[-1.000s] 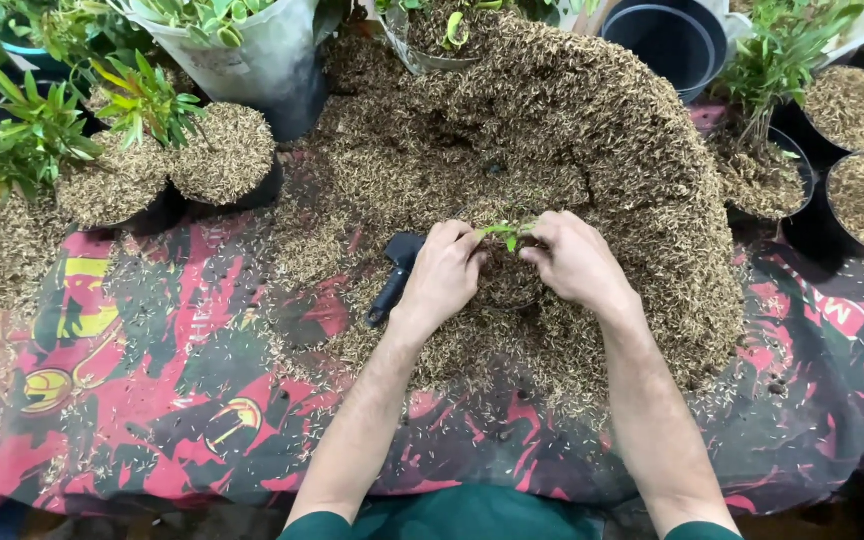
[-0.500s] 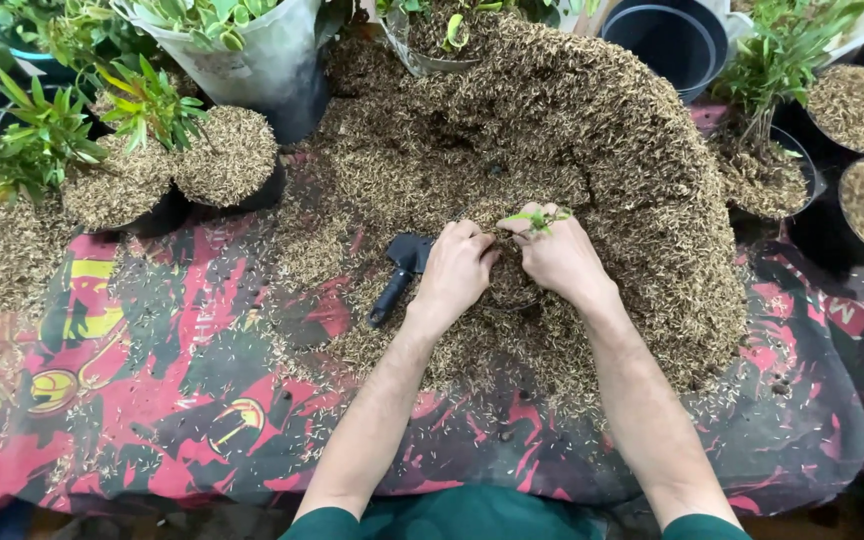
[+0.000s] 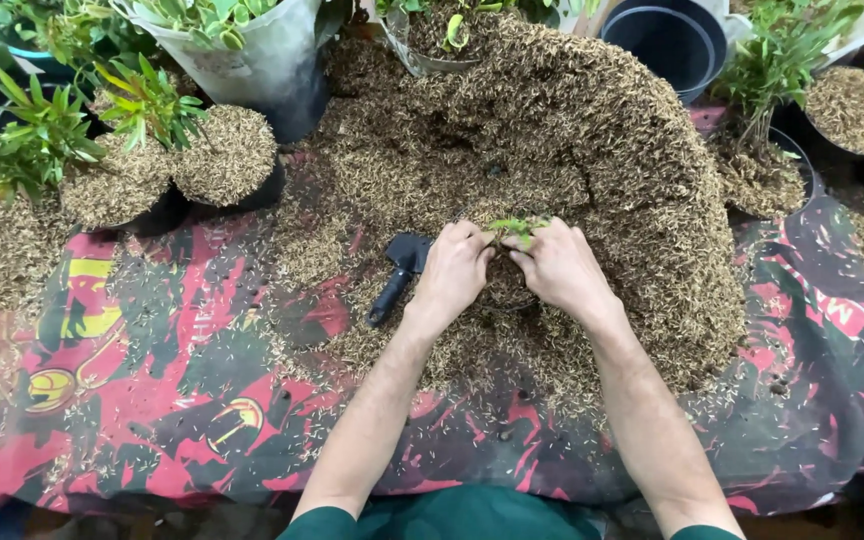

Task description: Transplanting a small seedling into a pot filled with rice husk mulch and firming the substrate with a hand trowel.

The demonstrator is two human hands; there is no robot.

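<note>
Left hand: we see the left hand curled, fingers bent inward, pressing on the left side of a small pot that is almost hidden between both hands; its fingertips touch the base of the seedling.
Right hand: the right hand is curled the same way on the pot's right side, fingertips meeting the left hand's at the little plant.
Grip: we read both hands as closed around the pot and the husk packed in it, not flat or spread; the pot itself is too covered for us to tell more.
Seedling: small, pale green leaves, standing just above the fingertips at the lower edge of the big husk pile.
Trowel: a small black trowel lies on the cloth just left of the left hand, handle pointing toward us, touched by neither hand.
Cloth: a red, black and yellow patterned sheet covers the work surface, sprinkled with husk.
Left side: two filled black pots with heaped husk, leafy green plants beside them.
Back: a translucent bag of plants and an empty black pot.
Right side: a grassy plant in a pot and another husk-filled pot.
</note>
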